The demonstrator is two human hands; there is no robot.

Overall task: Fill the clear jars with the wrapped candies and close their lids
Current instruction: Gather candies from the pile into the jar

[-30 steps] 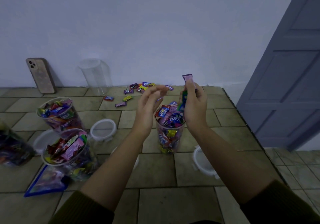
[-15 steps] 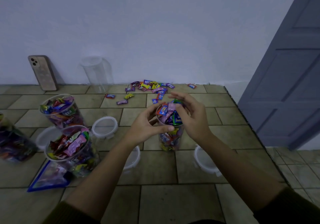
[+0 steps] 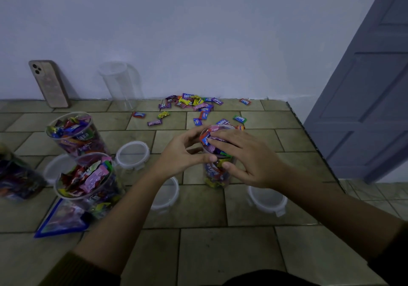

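Observation:
A clear jar (image 3: 215, 173) packed with wrapped candies stands on the tiled surface at the centre. My left hand (image 3: 181, 153) wraps the jar's left side near its rim. My right hand (image 3: 247, 157) lies flat over the jar's mouth, fingers pressing on the candies, thumb against the jar's front. Loose wrapped candies (image 3: 192, 103) lie scattered behind the jar by the wall. Two other filled jars (image 3: 75, 135) (image 3: 88, 182) stand open on the left. An empty clear jar (image 3: 121, 84) stands at the wall. White lids (image 3: 132, 154) (image 3: 267, 199) (image 3: 166, 194) lie around.
A phone (image 3: 49, 83) leans on the wall at the back left. A blue candy bag (image 3: 61, 219) lies at the front left, and a dark filled container (image 3: 17, 177) sits at the left edge. The surface ends at the right, beside a grey door (image 3: 364, 100).
My right hand has come down from holding candies above the jar to pressing flat on its top. My left hand has closed around the jar's side.

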